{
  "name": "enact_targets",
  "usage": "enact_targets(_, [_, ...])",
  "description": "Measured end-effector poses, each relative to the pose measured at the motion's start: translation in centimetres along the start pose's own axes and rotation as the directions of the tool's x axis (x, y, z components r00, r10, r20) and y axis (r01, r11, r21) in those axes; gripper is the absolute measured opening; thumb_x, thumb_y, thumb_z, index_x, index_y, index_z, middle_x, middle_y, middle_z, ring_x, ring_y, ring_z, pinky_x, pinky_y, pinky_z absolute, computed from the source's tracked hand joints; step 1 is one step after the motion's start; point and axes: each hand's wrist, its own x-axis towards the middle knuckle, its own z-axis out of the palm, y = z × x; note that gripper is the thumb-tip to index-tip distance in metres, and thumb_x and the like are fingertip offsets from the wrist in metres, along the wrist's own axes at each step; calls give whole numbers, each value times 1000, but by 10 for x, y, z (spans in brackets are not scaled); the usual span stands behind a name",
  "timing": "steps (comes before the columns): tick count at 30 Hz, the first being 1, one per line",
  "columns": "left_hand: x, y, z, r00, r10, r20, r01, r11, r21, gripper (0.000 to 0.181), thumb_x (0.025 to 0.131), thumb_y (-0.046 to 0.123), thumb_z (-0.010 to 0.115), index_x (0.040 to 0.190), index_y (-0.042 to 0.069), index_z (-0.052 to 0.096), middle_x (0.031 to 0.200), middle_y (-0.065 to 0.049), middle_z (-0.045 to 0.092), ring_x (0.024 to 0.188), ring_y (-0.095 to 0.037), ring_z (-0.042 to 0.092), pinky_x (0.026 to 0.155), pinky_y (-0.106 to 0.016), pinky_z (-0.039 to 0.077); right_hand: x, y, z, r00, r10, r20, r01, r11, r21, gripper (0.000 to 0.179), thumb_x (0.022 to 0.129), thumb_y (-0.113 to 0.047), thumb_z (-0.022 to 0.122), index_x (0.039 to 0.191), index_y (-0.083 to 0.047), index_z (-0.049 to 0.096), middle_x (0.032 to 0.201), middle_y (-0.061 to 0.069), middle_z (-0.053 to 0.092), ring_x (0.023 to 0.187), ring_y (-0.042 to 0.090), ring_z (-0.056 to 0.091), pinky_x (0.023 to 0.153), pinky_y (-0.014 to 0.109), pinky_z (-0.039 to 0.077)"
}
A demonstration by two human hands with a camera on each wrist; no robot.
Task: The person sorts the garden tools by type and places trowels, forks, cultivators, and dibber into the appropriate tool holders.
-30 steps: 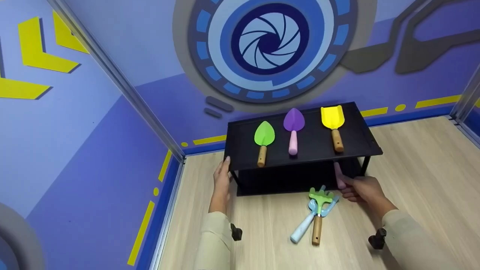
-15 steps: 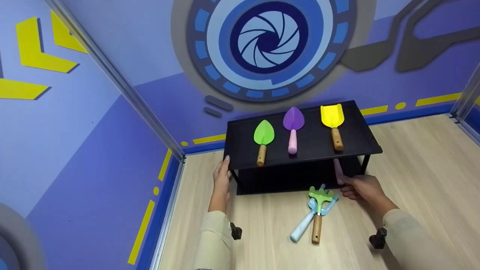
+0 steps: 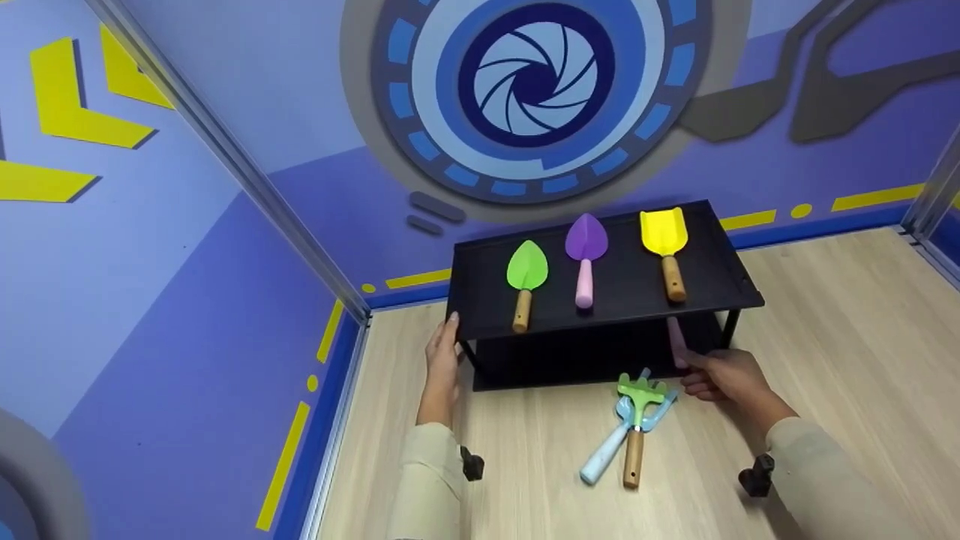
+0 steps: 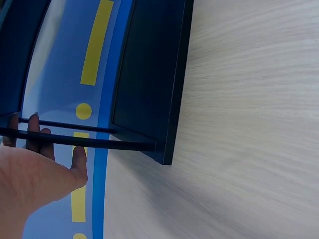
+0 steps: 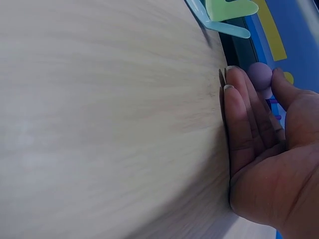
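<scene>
My right hand point(image 3: 727, 377) pinches the butt of a pink-handled garden tool point(image 3: 676, 341) between thumb and fingers, at the front right of a black two-tier shelf point(image 3: 555, 315). The tool's head is hidden under the upper tier in the head view; purple prong-like bits point(image 5: 274, 101) show past the handle in the right wrist view. At the shelf's left end, my left hand point(image 3: 442, 352) holds the upper tier's edge, its fingers behind the front post point(image 4: 99, 143). On top lie a green trowel point(image 3: 527, 266), a purple trowel point(image 3: 586, 238) and a yellow shovel point(image 3: 664, 232).
In front of the shelf, a green hand rake point(image 3: 642, 394) with a wooden handle lies across a light-blue hand fork point(image 3: 606, 454), close to my right hand. A patterned blue wall point(image 3: 315, 202) rises behind the shelf, and another stands on the left.
The pink handle has slid slightly deeper between the tiers, early in the span. My left hand, the shelf and the other tools keep their places.
</scene>
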Motion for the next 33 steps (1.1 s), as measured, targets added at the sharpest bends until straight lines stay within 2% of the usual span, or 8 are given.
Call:
enact_targets(11, [-2, 0, -1, 1000, -6, -12, 6, 1000, -2, 92, 102, 68, 56, 171, 16, 25, 178, -13, 24, 165, -42, 26, 135, -66, 16, -1, 0, 1, 1000, 2, -1, -2, 1000, -32, 74, 100, -55, 71, 128, 14, 65, 83, 2, 82, 73, 12, 80, 69, 30, 67])
enact_targets(17, [-1, -1, 0, 1000, -4, -14, 3, 1000, -12, 92, 103, 67, 56, 171, 14, 24, 179, -15, 23, 165, -42, 25, 135, -64, 16, -5, 0, -1, 1000, -8, -3, 8, 999, -51, 80, 100, -63, 66, 124, 14, 66, 85, 3, 83, 76, 12, 80, 70, 29, 67])
enact_targets(25, [-3, 0, 1, 1000, -8, -6, 8, 1000, -8, 94, 102, 68, 56, 171, 14, 23, 179, -14, 22, 165, -42, 25, 135, -65, 16, -4, 5, -5, 1000, -16, 16, 16, 1000, -15, 81, 105, -66, 53, 120, 12, 63, 87, 4, 83, 76, 13, 81, 70, 29, 67])
enact_targets(33, [2, -1, 0, 1000, 11, -14, -11, 1000, -10, 92, 103, 66, 56, 171, 12, 25, 178, -14, 26, 165, -41, 24, 135, -62, 21, -15, 4, 1, 1000, -16, -1, 16, 1000, 8, 75, 106, -65, 51, 111, 9, 65, 80, 1, 79, 75, 12, 79, 72, 28, 67])
